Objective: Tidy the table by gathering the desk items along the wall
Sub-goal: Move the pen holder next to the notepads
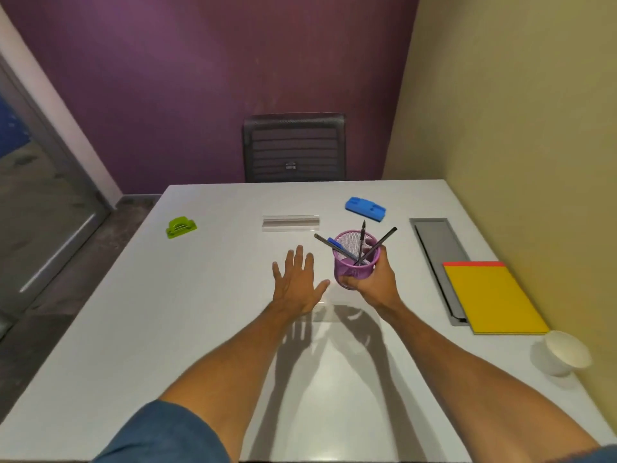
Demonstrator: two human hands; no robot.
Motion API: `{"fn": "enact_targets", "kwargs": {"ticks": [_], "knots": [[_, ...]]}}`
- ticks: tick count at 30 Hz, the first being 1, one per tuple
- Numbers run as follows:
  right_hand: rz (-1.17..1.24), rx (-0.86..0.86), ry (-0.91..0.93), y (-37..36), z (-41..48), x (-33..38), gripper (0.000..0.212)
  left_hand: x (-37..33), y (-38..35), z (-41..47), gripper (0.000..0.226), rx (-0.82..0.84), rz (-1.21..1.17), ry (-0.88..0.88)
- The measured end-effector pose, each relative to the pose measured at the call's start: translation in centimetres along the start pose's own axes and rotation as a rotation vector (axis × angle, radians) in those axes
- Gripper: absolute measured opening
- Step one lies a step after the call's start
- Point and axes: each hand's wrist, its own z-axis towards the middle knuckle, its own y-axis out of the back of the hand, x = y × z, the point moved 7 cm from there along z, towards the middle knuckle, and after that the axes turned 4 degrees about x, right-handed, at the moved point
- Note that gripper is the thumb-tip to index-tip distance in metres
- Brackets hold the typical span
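The right hand [370,279] is wrapped around a purple mesh pen cup [354,262] and grips it tight. The cup tips a little toward the left and looks lifted off the white table [167,329]. A few pens [362,240] stick out of its top and fan apart.

Just beside it, the left hand [297,282] is flat with its fingers spread wide, holding nothing. It floats low over the table, near the middle.

Past the hands lies a clear plastic strip [290,223]. A blue stapler [365,209] sits farther back to the right, near the far edge. A green tape holder [181,226] sits alone by the left edge, well apart from the rest.

On the right, close to the yellow wall [517,111], a gray tray [437,252] runs along the table. A yellow notepad [494,299] lies partly on top of it. A white paper cup [564,352] stands near the right edge.

The near part of the table has lots of bare room. A dark chair [293,148] waits behind the far edge.
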Motion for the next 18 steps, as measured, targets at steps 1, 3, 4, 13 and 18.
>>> {"fn": "enact_targets", "kwargs": {"ticks": [1, 3, 4, 13, 18], "knots": [[-0.017, -0.007, -0.005, 1.8, 0.6, -0.4, 0.087, -1.7, -0.3, 1.0, 0.076, 0.005, -0.009, -0.002], [-0.044, -0.022, -0.022, 5.5, 1.8, -1.5, 0.087, -5.2, -1.1, 3.0, 0.076, 0.018, -0.004, -0.014], [-0.051, -0.03, -0.031, 7.3, 2.5, -2.1, 0.087, -6.9, -1.5, 4.0, 0.076, 0.024, -0.001, -0.023], [-0.09, -0.064, -0.066, 21.1, 8.6, -6.7, 0.093, -18.8, -5.4, 12.4, 0.074, 0.044, 0.02, -0.119], [-0.115, -0.15, -0.102, 27.0, 11.6, -10.0, 0.088, -23.2, -8.5, 16.7, 0.073, 0.068, 0.03, -0.155]]}}
